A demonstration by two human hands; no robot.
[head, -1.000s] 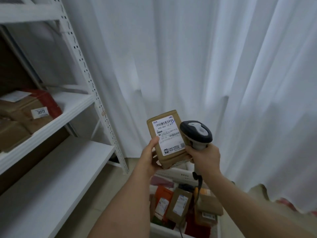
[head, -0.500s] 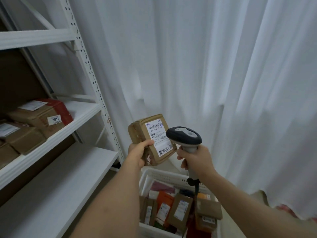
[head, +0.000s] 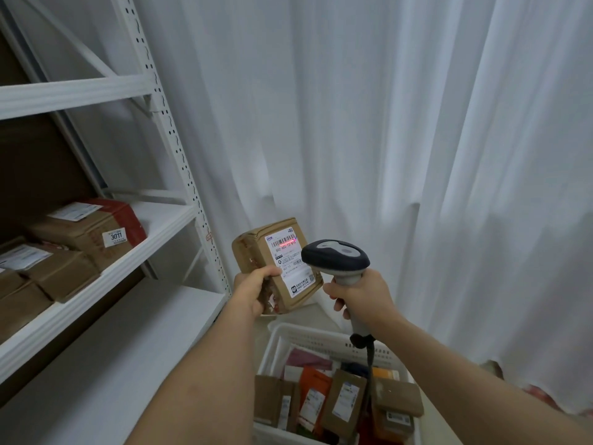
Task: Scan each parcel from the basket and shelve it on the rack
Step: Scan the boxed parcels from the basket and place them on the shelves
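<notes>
Head view: two bare hands are raised over one white basket [head: 290, 337]. The left hand [head: 253, 292] grips one brown parcel [head: 256, 252], fingers curled round its lower edge, thumb on the white label [head: 290, 266], where a red scan line crosses the top barcode. The right hand [head: 362, 295] has its fingers wrapped round the handle of one grey scanner [head: 335, 256], whose head sits just beside the parcel. Inside the basket stand at least six more parcels, brown and orange; the exact count is unclear. On the white rack [head: 167, 220], the middle shelf carries at least four brown boxes, one tagged 3011 [head: 116, 236].
</notes>
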